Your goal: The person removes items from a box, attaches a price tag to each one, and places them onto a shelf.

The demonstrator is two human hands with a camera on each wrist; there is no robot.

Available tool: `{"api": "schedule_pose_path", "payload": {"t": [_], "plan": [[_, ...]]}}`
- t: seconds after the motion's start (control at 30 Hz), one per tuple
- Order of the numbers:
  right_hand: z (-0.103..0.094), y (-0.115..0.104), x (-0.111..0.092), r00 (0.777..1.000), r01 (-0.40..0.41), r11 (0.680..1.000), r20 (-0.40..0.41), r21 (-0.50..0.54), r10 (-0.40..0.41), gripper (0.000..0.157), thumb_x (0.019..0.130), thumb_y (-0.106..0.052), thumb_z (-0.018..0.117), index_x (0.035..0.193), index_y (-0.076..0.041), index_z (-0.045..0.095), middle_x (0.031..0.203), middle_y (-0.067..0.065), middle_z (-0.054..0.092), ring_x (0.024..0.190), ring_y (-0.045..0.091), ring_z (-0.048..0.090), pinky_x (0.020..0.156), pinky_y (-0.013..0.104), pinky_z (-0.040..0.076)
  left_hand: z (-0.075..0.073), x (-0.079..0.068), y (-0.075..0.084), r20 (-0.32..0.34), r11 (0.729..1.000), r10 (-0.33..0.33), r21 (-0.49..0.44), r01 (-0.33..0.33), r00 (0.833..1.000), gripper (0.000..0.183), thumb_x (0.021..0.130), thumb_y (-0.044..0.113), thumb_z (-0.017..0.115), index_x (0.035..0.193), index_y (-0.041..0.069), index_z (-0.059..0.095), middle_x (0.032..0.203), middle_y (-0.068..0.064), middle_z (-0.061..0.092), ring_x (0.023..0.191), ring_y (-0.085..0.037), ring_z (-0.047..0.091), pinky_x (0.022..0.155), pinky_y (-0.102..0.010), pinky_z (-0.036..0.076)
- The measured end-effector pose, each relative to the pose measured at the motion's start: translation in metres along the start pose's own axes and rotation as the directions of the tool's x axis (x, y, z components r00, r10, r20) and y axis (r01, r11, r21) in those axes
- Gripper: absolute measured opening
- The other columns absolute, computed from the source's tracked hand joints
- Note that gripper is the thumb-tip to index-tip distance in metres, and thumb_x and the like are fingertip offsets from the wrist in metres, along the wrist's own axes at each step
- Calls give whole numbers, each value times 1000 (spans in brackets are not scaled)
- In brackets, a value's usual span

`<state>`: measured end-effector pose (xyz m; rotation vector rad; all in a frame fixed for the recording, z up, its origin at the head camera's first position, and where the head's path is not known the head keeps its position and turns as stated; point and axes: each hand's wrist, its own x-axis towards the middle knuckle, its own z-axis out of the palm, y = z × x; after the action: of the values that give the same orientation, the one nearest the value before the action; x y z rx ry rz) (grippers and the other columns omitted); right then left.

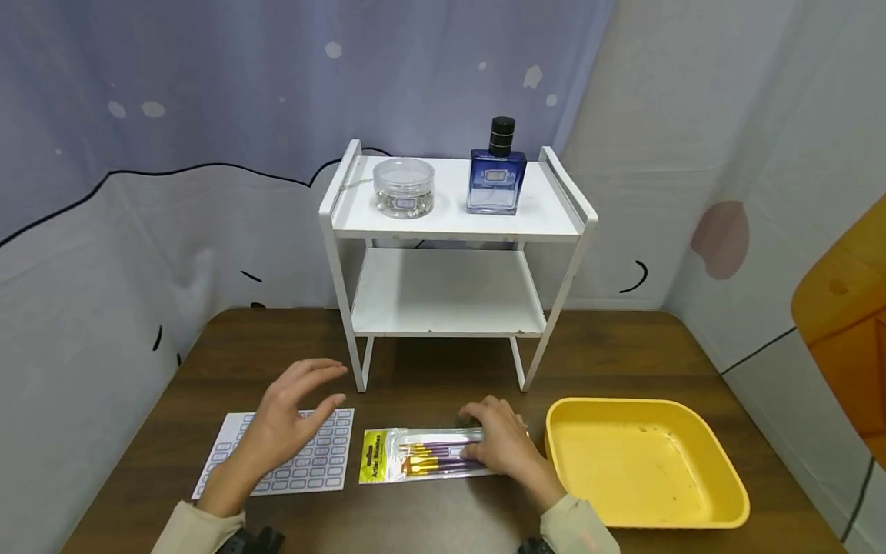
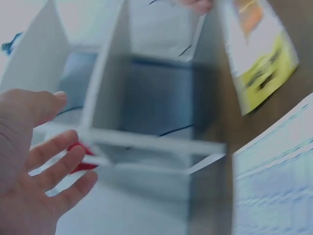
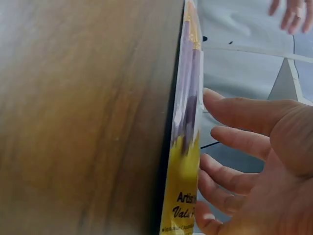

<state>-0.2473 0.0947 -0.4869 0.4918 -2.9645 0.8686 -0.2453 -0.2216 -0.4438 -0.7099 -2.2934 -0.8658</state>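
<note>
A clear pack of paintbrushes (image 1: 436, 454) with a yellow card end lies flat on the table. My right hand (image 1: 504, 440) is over the right end of this pack, fingers loosely bent. In the right wrist view, the right thumb and fingertips are right at the face of the pack (image 3: 188, 107), spread apart. My left hand (image 1: 280, 423) is held above a white sheet of small blue-framed labels (image 1: 314, 462), covering part of it. Thumb and fingers of the left hand (image 2: 44, 166) are apart with nothing between them.
A yellow tray (image 1: 644, 462) stands to the right of the pack. Behind is a white two-tier shelf (image 1: 450, 292). On its top stand a clear round jar (image 1: 404, 188) with small contents and a blue perfume bottle (image 1: 496, 173) with a black cap, each bearing a label.
</note>
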Motion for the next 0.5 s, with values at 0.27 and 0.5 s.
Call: {"api": "schedule_pose_path", "payload": {"t": [0.27,0.5], "plan": [[4,0,-1,998,9,999,59,-36,-7,53,66,-11,90,115,-13,70,106,8,67,101,30,58,77,47,32,-39,43,-10,-199,993,-12,-119,-12,980,70,71,-16,78,137,1,58,120,-21,65,114,0,54,92,-6,41],[7,2,-2,995,33,999,99,-37,-29,52,66,-11,89,115,-13,70,103,6,66,103,31,60,79,45,34,-57,78,-8,-192,977,-5,-208,-36,981,89,73,-20,75,151,7,42,128,-16,60,120,3,51,90,-9,45]]}}
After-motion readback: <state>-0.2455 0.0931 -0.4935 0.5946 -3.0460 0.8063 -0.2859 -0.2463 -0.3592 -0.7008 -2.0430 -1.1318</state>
